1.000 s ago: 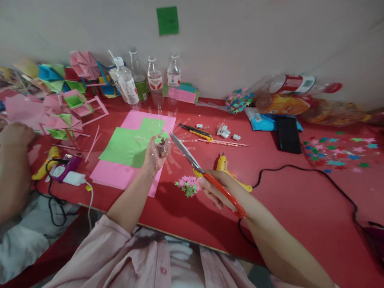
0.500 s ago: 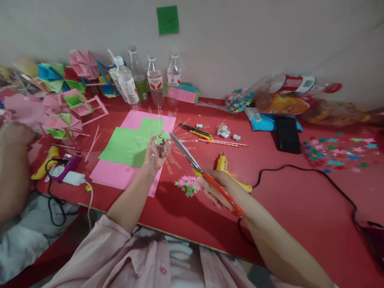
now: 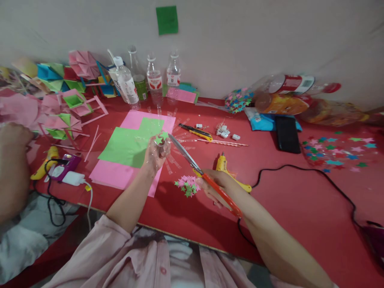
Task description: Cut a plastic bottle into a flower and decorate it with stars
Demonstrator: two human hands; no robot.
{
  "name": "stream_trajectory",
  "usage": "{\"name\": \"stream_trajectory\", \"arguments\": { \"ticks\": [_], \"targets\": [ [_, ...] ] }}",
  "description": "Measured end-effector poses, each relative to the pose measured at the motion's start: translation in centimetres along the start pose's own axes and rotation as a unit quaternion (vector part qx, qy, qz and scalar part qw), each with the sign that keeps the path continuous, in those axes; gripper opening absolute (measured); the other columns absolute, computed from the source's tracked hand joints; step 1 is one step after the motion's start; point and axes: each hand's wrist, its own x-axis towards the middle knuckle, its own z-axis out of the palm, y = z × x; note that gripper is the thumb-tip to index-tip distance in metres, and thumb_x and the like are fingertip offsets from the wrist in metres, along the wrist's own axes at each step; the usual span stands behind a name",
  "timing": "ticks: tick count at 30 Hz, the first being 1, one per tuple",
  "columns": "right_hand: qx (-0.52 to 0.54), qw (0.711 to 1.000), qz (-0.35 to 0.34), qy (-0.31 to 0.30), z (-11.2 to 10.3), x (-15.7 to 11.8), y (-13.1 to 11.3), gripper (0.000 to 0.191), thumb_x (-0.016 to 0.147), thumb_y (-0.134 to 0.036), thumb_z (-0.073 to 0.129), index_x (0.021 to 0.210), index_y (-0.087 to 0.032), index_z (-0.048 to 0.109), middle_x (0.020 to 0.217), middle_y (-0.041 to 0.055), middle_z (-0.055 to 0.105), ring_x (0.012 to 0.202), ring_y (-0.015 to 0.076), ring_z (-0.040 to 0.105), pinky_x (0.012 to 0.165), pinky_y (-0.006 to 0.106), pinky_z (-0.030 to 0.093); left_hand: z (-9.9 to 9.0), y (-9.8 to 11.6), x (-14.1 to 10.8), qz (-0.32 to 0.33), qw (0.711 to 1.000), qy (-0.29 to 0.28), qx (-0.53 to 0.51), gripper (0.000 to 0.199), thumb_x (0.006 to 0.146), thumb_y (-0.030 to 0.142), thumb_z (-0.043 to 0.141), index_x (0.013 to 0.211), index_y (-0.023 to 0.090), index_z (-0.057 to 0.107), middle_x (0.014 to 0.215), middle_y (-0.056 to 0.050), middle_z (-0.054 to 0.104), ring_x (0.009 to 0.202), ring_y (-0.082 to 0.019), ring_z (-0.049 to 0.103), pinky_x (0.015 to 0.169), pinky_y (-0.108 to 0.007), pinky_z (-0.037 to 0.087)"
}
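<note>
Clear plastic cut into fanned strips (image 3: 173,163), apparently a bottle piece, is held in my left hand (image 3: 156,156). Green paper stars (image 3: 162,138) sit on its middle, above my fingers. My right hand (image 3: 213,186) is closed round scissors (image 3: 221,193) with long metal blades and red handles; their tips point up and left, close to the stars. Beneath my left hand lie green paper (image 3: 123,150) and pink paper (image 3: 108,178). A small heap of pink and green stars (image 3: 188,186) rests on the table just left of my right hand.
A yellow glue gun (image 3: 223,166) with a black cord, a box cutter (image 3: 198,133) and striped sticks (image 3: 226,143) lie beyond my right hand. Bottles (image 3: 155,82) stand along the wall. At right are a black phone (image 3: 288,135) and star-covered plastic (image 3: 339,150). Another person's arm (image 3: 13,168) is at left.
Almost nothing differs. Both hands, the scissors and the plastic strips keep their places; the whole view has shifted only slightly.
</note>
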Motion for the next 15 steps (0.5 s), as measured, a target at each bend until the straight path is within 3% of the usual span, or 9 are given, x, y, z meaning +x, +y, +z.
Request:
{"name": "stream_trajectory", "arguments": {
  "ticks": [9,15],
  "targets": [
    [-0.013,1.000,-0.005,0.011,-0.15,0.05,0.19,0.046,0.075,-0.060,0.060,0.060,-0.022,0.039,0.043,-0.0065,0.040,0.037,0.0069,0.038,0.036,0.021,0.028,-0.47,-0.08,0.22,0.009,0.999,0.042,0.004,0.041,0.092,0.041,0.035,0.060,0.018,0.048,0.043,0.002,0.039,0.034,-0.006,0.027,0.035,-0.019,0.023],
    [0.051,0.999,-0.002,-0.001,-0.50,-0.59,-0.17,0.046,0.079,-0.065,0.050,0.066,-0.022,0.040,0.043,-0.0084,0.038,0.034,0.0070,0.037,0.036,0.021,0.029,-0.14,0.10,-0.04,0.023,1.000,0.009,-0.011,0.025,0.089,0.029,0.038,0.071,0.018,0.052,0.048,0.002,0.045,0.036,-0.006,0.032,0.035,-0.019,0.023]
  ]
}}
